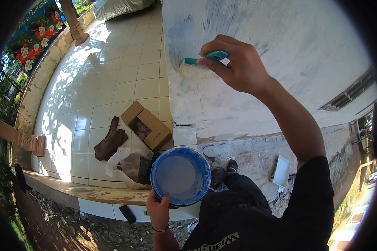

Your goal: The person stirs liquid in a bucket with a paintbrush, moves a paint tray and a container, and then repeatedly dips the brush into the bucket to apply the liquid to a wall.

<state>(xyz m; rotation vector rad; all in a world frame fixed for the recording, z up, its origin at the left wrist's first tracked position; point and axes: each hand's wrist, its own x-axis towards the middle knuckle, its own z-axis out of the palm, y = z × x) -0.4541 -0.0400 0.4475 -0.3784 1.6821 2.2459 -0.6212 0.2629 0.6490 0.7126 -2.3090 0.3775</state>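
Note:
My right hand (238,62) is closed round the handle of a teal paintbrush (216,55). The brush's bristles touch the wall (238,104) near its left corner, where the surface is streaked white over blue-grey. Low in front of me, my left hand (158,211) grips the rim of a blue bucket (205,175), thumb over the edge and the other fingers hidden beneath. Pale whitish paint (176,175) lies inside the bucket, and smears of it mark the inner side.
Left of the wall, a tiled porch floor (113,79) holds an opened cardboard box (155,131), a brown cloth (111,142) and a plastic bag (130,161). A black case (127,214) lies on the ledge. A white tray (282,171) rests by my feet, right.

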